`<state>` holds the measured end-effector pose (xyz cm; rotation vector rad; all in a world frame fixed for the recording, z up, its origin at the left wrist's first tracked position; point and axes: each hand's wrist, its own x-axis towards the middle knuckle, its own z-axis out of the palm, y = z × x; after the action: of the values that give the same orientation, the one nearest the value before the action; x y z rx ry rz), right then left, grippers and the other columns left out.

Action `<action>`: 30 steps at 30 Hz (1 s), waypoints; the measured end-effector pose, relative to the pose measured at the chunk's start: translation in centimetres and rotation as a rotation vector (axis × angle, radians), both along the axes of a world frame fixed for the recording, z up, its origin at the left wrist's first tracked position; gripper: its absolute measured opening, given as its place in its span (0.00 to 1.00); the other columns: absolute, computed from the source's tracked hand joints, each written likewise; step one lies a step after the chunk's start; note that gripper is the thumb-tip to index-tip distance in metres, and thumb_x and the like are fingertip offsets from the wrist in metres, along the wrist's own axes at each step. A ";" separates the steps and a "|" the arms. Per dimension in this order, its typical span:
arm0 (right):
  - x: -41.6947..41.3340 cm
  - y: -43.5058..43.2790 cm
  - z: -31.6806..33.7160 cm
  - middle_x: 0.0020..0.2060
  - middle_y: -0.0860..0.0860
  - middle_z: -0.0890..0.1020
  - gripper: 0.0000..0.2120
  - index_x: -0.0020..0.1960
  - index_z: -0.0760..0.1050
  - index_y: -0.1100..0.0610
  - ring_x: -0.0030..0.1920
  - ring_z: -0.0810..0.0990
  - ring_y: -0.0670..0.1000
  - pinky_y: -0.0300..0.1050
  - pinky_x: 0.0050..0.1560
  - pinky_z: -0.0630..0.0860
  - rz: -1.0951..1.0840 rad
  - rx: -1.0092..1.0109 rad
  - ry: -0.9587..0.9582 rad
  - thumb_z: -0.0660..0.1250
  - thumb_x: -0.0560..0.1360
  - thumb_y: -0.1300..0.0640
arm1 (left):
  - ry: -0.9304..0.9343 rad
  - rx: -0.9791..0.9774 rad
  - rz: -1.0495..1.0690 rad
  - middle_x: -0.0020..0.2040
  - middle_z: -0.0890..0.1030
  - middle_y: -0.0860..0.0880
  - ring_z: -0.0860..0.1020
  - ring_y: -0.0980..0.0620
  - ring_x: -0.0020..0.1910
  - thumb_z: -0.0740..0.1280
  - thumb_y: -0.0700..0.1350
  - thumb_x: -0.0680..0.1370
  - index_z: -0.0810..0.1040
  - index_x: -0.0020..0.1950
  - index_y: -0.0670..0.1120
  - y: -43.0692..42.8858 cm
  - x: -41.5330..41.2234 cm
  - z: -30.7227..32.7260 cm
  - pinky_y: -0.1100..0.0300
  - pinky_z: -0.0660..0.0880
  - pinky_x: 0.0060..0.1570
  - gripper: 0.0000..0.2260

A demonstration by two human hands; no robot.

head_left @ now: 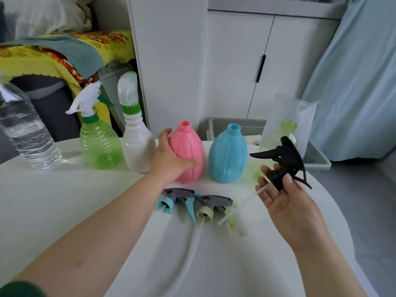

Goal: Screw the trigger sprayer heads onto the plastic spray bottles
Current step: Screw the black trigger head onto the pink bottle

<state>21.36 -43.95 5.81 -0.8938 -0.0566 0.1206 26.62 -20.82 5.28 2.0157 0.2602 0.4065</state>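
Note:
A pink bottle (188, 151) with an open neck stands on the white table (64, 200); my left hand (169, 159) wraps around its left side. To its right stands a blue bottle (228, 154), also without a head. My right hand (285, 202) holds a black trigger sprayer head (282, 159) by its collar, its clear dip tube pointing down-left. Two grey sprayer heads lie on the table in front of the bottles, one with a blue collar (173, 200) and one with a pale green collar (214, 207). A pale green bottle (280, 138) stands behind the black head, partly hidden.
At the back left stand a green spray bottle (98, 144) with a white head, a white bottle (137, 144) with a green collar, and a clear water bottle (23, 129). A grey bin (317, 159) sits behind the table's right edge, white cabinets beyond.

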 end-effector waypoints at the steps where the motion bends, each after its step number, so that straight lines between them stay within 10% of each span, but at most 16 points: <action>1: 0.1 -0.1 0.0 0.37 0.47 0.86 0.11 0.37 0.82 0.50 0.39 0.84 0.46 0.38 0.39 0.80 -0.010 0.004 0.004 0.60 0.66 0.53 | -0.020 -0.005 -0.017 0.66 0.66 0.47 0.67 0.46 0.63 0.77 0.45 0.60 0.54 0.69 0.49 0.1 -0.4 0.3 0.50 0.68 0.58 0.45; 9: -0.2 1.5 2.9 0.32 0.46 0.84 0.11 0.33 0.82 0.52 0.35 0.83 0.44 0.36 0.39 0.80 -0.077 0.056 -0.075 0.61 0.65 0.53 | -0.074 -0.022 -0.218 0.48 0.67 0.66 0.71 0.60 0.47 0.79 0.45 0.56 0.62 0.50 0.65 1.6 -8.1 3.8 0.62 0.69 0.42 0.34; 19: -1.5 3.8 8.5 0.34 0.49 0.84 0.07 0.40 0.78 0.56 0.39 0.83 0.46 0.38 0.45 0.79 -0.162 0.324 -0.218 0.62 0.69 0.55 | 0.052 0.051 -0.215 0.49 0.69 0.65 0.71 0.64 0.47 0.71 0.59 0.45 0.61 0.46 0.72 3.8 -13.7 3.8 0.69 0.67 0.40 0.33; 30: -2.8 6.7 8.7 0.33 0.47 0.85 0.06 0.41 0.76 0.56 0.37 0.84 0.47 0.37 0.40 0.79 -0.113 0.116 -0.266 0.62 0.69 0.56 | 0.048 0.087 -0.264 0.55 0.71 0.58 0.72 0.60 0.51 0.71 0.61 0.45 0.61 0.49 0.72 2.4 -14.8 3.5 0.67 0.69 0.42 0.35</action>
<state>18.60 -37.27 14.50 -0.7905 -0.2577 -0.1070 11.87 -18.46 8.77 2.1128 0.0049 0.2060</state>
